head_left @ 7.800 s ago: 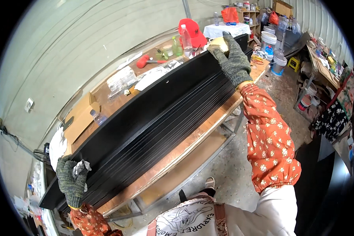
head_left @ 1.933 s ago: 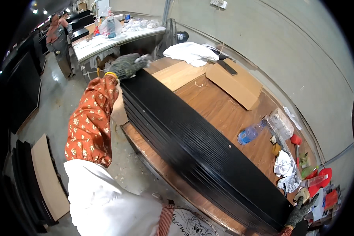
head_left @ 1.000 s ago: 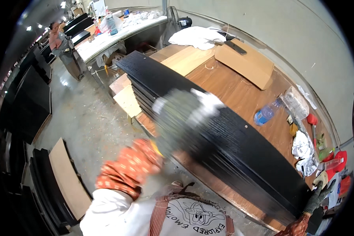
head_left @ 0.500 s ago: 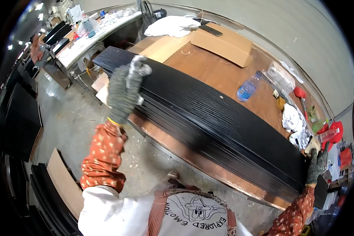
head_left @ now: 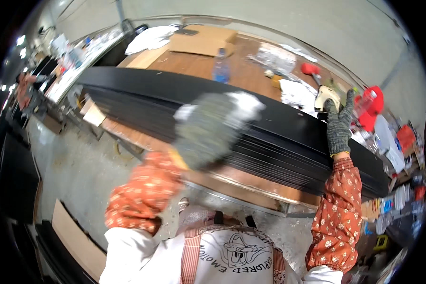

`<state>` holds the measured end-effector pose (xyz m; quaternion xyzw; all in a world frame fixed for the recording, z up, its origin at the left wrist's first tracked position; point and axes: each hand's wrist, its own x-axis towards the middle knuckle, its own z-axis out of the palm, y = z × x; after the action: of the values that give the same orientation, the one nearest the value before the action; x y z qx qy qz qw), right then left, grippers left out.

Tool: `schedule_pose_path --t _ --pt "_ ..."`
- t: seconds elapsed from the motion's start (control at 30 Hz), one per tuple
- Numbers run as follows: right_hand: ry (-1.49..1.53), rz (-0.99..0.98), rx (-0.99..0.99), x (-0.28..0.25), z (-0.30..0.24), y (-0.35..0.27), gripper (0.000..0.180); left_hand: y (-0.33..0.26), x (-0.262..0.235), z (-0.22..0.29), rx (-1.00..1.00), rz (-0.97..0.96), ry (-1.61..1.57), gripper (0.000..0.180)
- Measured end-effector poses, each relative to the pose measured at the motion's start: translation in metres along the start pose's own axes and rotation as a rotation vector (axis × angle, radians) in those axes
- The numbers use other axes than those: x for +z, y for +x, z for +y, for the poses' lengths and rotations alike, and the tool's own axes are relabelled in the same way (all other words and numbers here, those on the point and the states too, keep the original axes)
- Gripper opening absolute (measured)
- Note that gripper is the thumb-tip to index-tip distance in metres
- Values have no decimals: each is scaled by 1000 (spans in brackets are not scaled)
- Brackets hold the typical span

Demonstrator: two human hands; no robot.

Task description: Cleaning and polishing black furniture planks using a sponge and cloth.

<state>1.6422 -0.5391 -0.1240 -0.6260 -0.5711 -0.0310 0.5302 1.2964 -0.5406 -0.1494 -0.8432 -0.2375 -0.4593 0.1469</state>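
Observation:
A long stack of thin black boards [head_left: 142, 83], with ridged edges, lies across the table. My left hand [head_left: 208, 132], in a grey-green knitted glove, is over its middle and blurred by motion. Crumpled white cloth [head_left: 245, 106] bunches out of that hand on both sides, so the hand is closed on it. Toward the right end of the stack, my right hand [head_left: 340, 125] wears the same kind of glove. Its fingers are stretched and spread over the far edge, beside a cream-coloured block [head_left: 325, 97]. Whether the fingertips touch that block I cannot tell.
On the brown table [head_left: 248, 71] are a cardboard box [head_left: 199, 40], a water bottle [head_left: 221, 68], clear plastic wrap [head_left: 275, 57] and a red-headed tool [head_left: 310, 69]. Red items and bottles crowd the right end. Dark boards [head_left: 16, 165] lean at left; a person [head_left: 28, 92] stands far left.
My left hand, with the white cloth, has swept right from the left end of the stack to its middle. The view has turned right. My right hand stays near the cream block.

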Motion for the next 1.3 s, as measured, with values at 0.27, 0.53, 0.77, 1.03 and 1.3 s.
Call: schedule_pose_path --t 0.27,0.53,0.77,1.03,1.3 --pt "739 168 419 -127 118 1 80 39 -14 -13 -1075 -301 -253 54" --pt "837 173 373 -107 123 -2 77 149 134 177 -243 -800 -182 36" --pt "-235 261 -326 -120 166 -14 65 101 120 117 -173 -467 -240 43" --pt "849 439 86 -169 177 -24 38 -17 -22 -149 -1442 -367 -171 40" --pt "874 466 36 -194 211 -59 31 65 121 4 -840 -377 56 40"
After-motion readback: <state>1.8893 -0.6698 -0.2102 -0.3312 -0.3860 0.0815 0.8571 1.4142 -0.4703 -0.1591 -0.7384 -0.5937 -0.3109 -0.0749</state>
